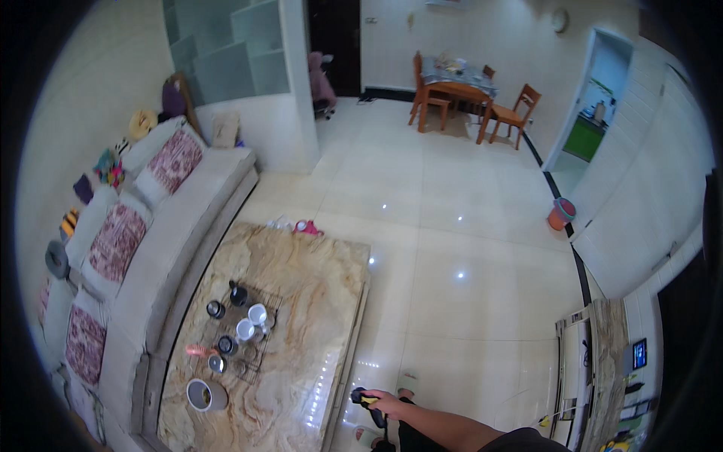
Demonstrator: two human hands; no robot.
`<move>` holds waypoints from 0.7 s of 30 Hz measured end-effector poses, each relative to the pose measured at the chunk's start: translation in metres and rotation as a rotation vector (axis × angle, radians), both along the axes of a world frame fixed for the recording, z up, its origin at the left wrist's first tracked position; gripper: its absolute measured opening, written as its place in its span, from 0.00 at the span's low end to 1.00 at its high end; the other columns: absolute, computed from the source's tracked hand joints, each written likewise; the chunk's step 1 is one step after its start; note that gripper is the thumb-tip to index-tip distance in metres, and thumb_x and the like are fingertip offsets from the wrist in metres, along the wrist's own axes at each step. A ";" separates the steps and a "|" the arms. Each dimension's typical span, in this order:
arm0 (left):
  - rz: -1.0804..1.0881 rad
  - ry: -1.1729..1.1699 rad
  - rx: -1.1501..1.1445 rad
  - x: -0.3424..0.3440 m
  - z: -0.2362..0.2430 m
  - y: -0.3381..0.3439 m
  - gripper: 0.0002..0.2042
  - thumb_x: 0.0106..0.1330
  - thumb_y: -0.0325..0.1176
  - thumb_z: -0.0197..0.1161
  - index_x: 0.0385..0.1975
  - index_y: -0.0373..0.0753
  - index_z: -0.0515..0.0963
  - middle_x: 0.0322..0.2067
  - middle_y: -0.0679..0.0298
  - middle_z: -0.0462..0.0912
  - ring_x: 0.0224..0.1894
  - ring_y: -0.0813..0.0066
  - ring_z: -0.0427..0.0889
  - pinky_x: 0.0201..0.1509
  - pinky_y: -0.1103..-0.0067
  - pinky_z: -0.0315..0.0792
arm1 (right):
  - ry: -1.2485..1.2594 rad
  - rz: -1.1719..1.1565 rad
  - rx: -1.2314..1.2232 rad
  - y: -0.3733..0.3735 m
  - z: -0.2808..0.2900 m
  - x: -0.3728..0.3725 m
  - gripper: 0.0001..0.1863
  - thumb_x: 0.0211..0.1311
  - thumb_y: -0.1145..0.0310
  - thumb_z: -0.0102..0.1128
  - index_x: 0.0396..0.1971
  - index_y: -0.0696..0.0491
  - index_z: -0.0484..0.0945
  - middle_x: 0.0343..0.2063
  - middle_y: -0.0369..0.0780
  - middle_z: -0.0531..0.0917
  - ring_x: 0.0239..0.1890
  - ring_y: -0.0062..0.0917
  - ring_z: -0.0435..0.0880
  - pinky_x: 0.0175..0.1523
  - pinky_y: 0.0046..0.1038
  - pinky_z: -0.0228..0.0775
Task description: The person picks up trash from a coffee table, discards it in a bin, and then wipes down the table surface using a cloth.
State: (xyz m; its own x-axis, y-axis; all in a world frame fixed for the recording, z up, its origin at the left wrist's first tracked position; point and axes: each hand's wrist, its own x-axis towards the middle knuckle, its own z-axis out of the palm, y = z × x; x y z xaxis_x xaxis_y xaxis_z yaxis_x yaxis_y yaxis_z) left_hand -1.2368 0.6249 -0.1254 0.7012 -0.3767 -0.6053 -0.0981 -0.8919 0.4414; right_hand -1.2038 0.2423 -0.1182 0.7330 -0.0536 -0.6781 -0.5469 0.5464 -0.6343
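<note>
My right hand (385,404) is wrapped round a black handheld device with yellow trim (365,398), beside the long edge of the marble-patterned coffee table (301,264). Its exact kind is too small to make out. A dark strip hangs below my fingers. On the table stand two white cups (257,314), several dark-rimmed cups or jars (215,309) and a dark bottle or pot (238,292), some of them on a wire rack (267,297). Close by are a pink object (199,351) and a white round bin (197,395) with something green inside. My left hand is out of view.
A pale sofa (177,203) with patterned cushions runs along the left. At the far side are a dining table (456,87) and wooden chairs (516,113). A reddish bin (561,214) stands by the right wall, with a low cabinet (606,354) nearer. My slippers (407,383) rest on glossy tiles.
</note>
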 end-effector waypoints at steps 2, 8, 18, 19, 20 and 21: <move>-0.048 0.027 0.020 0.025 0.017 -0.020 0.28 0.55 0.46 0.62 0.48 0.28 0.71 0.44 0.41 0.76 0.50 0.49 0.74 0.55 0.67 0.67 | 0.073 -0.077 -0.054 -0.021 0.010 -0.023 0.30 0.47 0.82 0.56 0.55 0.52 0.70 0.42 0.37 0.77 0.38 0.20 0.76 0.43 0.22 0.69; -0.274 -0.067 -0.045 0.122 0.104 -0.155 0.25 0.59 0.42 0.59 0.49 0.26 0.70 0.47 0.41 0.74 0.52 0.50 0.72 0.58 0.69 0.65 | 0.056 -0.463 0.076 -0.081 0.033 -0.083 0.30 0.49 0.82 0.56 0.57 0.54 0.66 0.47 0.38 0.74 0.46 0.24 0.74 0.50 0.25 0.67; -0.956 -0.348 -0.192 0.150 0.081 -0.433 0.26 0.61 0.46 0.57 0.54 0.34 0.68 0.47 0.51 0.76 0.47 0.55 0.76 0.51 0.67 0.70 | -0.167 -0.822 0.103 -0.226 0.065 -0.161 0.27 0.53 0.83 0.53 0.55 0.51 0.63 0.43 0.41 0.73 0.39 0.32 0.78 0.37 0.36 0.76; -1.003 -0.256 -0.305 0.119 0.099 -0.478 0.26 0.61 0.46 0.56 0.54 0.35 0.67 0.47 0.51 0.76 0.47 0.54 0.76 0.51 0.68 0.70 | -0.164 -0.884 0.034 -0.246 0.055 -0.189 0.27 0.53 0.83 0.53 0.55 0.51 0.63 0.42 0.41 0.74 0.38 0.32 0.78 0.36 0.35 0.76; -1.032 -0.174 -0.407 0.096 0.122 -0.513 0.26 0.62 0.46 0.56 0.54 0.35 0.67 0.46 0.51 0.77 0.47 0.54 0.76 0.51 0.68 0.70 | -0.173 -0.931 0.019 -0.262 0.051 -0.208 0.27 0.53 0.83 0.53 0.55 0.51 0.63 0.41 0.41 0.74 0.37 0.32 0.78 0.36 0.35 0.76; -1.102 -0.170 -0.453 0.090 0.124 -0.534 0.24 0.62 0.44 0.55 0.56 0.38 0.67 0.48 0.51 0.75 0.50 0.53 0.73 0.53 0.67 0.68 | -0.198 -0.955 0.012 -0.278 0.053 -0.214 0.28 0.53 0.83 0.52 0.55 0.50 0.63 0.41 0.41 0.74 0.36 0.32 0.79 0.35 0.35 0.76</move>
State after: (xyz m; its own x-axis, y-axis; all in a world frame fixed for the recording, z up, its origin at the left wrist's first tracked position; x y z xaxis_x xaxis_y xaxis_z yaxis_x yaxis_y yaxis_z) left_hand -1.1469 0.0911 -0.0017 -0.0735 -0.9783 -0.1937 -0.7977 -0.0589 0.6002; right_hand -1.4175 -0.0356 -0.0654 0.4854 -0.6785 -0.5514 0.2456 0.7111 -0.6589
